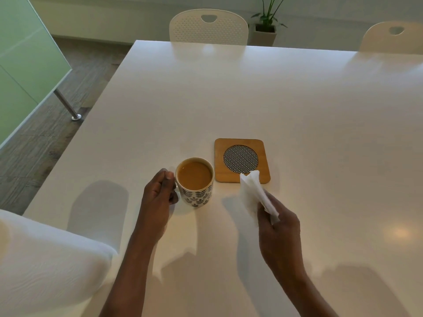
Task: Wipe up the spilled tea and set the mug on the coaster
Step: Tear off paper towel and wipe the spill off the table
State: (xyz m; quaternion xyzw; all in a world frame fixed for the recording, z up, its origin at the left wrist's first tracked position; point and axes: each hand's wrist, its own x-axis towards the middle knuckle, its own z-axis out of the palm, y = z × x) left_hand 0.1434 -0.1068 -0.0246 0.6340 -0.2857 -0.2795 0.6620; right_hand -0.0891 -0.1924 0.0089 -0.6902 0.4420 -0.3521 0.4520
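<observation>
Head view looks down on a glossy white rectangular table [229, 99]; beyond both hands, at its far edge, stand a cream perforated plastic chair [208, 28] and a second cream chair [391, 37], with a green potted plant [267, 17] between them; far out past the left hand [160, 191] leans a frosted green glass panel [25, 65] on a slanted metal leg [66, 104]; nothing lies between the mug and the coaster.

A white cylindrical mug with a dark leaf pattern [195, 181] stands upright on the table, nearly full of milky brown tea; the square bamboo coaster with a round black-and-white woven inset [241, 160] lies flat.

The mug sits just to the right of the left hand, whose fingers curl round the handle with the thumb on top, hiding most of it; the coaster lies just beyond and to the right of the mug, close beside it but apart. The right hand [279, 227] pinches a crumpled white paper tissue [254, 193], which rises from its fingers towards the coaster's near right corner and overlaps it in view; whether it touches cannot be told.
</observation>
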